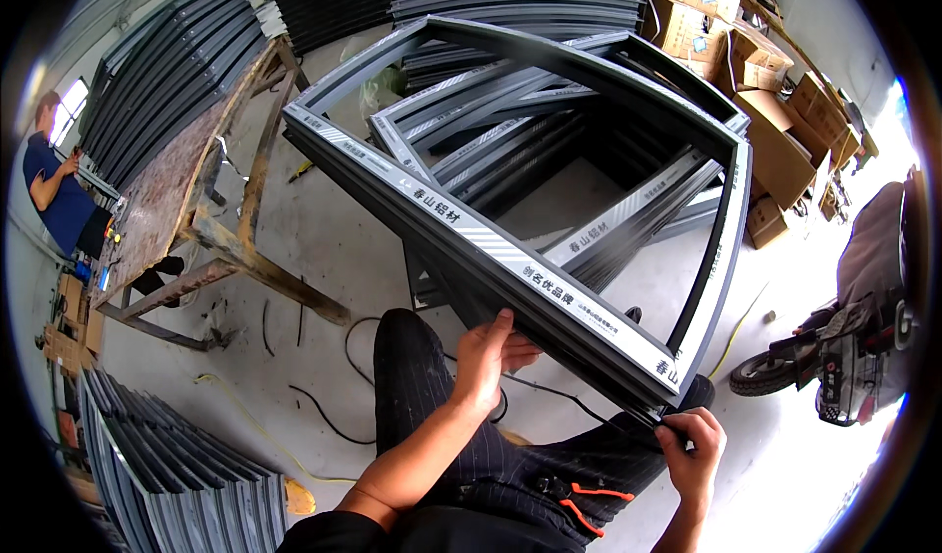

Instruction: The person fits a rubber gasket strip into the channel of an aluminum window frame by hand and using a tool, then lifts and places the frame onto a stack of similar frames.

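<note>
A dark grey metal window frame (461,221) with white protective film lies tilted across a stack of similar frames in front of me. My left hand (488,359) grips its near lower edge, thumb up against the side and fingers curled beneath. At the frame's near right corner my right hand (693,442) is closed in a pinch. A thin black strip (559,393), looking like rubber seal, runs from the floor under the frame toward that corner, into the pinching fingers. Pliers with orange handles (595,507) rest on my lap. The fingertips of my right hand are partly hidden.
More frames (628,195) are piled crosswise under this one. A worn workbench (162,200) stands left, with a person (59,185) behind it. Frame stacks (196,484) stand lower left and at the back. Cardboard boxes (775,146) and a parked scooter (844,347) are right.
</note>
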The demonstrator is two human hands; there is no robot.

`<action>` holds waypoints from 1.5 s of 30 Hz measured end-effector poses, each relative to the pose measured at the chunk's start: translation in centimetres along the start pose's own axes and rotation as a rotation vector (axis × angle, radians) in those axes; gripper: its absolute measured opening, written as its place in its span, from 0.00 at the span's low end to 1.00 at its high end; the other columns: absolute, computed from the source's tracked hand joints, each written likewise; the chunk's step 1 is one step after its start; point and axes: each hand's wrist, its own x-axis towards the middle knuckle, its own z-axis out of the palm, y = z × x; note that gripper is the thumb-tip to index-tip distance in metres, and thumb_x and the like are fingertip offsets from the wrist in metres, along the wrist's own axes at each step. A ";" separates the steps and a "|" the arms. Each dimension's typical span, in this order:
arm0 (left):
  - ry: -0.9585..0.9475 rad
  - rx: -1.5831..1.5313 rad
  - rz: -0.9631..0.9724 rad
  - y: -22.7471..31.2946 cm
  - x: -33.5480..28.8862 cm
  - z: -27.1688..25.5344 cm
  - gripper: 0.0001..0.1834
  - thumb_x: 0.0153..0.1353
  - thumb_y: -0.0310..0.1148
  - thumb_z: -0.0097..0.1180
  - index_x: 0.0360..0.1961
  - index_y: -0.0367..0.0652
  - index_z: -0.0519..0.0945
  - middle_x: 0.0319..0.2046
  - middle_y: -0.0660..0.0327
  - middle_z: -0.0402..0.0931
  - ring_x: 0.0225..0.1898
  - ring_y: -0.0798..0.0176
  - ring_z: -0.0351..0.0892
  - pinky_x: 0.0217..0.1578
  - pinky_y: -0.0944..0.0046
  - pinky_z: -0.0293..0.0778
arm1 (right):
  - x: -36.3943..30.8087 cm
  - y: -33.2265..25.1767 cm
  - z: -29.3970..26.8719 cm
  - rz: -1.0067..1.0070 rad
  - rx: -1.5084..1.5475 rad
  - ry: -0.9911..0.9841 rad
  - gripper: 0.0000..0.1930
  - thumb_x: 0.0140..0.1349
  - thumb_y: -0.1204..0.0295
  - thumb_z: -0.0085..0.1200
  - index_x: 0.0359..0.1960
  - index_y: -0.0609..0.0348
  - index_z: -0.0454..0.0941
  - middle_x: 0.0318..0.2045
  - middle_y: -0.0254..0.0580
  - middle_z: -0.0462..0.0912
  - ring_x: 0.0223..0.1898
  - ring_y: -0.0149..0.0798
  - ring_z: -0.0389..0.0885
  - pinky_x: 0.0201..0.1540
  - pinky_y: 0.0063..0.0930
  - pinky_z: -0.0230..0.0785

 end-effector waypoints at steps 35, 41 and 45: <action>-0.466 0.105 -0.293 -2.9 -1.4 2.1 0.22 0.67 0.43 0.47 0.39 0.29 0.78 0.32 0.48 0.82 0.31 0.57 0.84 0.34 0.63 0.81 | 0.2 -0.3 0.4 -0.041 -0.056 0.056 0.09 0.43 0.81 0.66 0.28 0.63 0.80 0.24 0.42 0.78 0.23 0.40 0.77 0.25 0.27 0.68; -0.051 0.532 0.425 -2.5 -3.1 -0.5 0.15 0.66 0.37 0.51 0.34 0.34 0.79 0.26 0.55 0.81 0.26 0.63 0.81 0.28 0.66 0.77 | -0.3 -1.1 0.9 -0.152 -0.273 0.156 0.16 0.43 0.83 0.62 0.37 0.62 0.80 0.33 0.44 0.78 0.29 0.44 0.77 0.30 0.30 0.71; -0.098 1.159 1.196 0.3 -4.1 0.5 0.11 0.60 0.30 0.54 0.42 0.38 0.80 0.43 0.53 0.76 0.47 0.52 0.76 0.49 0.53 0.71 | -0.9 -1.6 0.8 -0.392 -0.562 0.201 0.19 0.42 0.86 0.57 0.40 0.64 0.80 0.40 0.45 0.76 0.35 0.45 0.77 0.33 0.31 0.72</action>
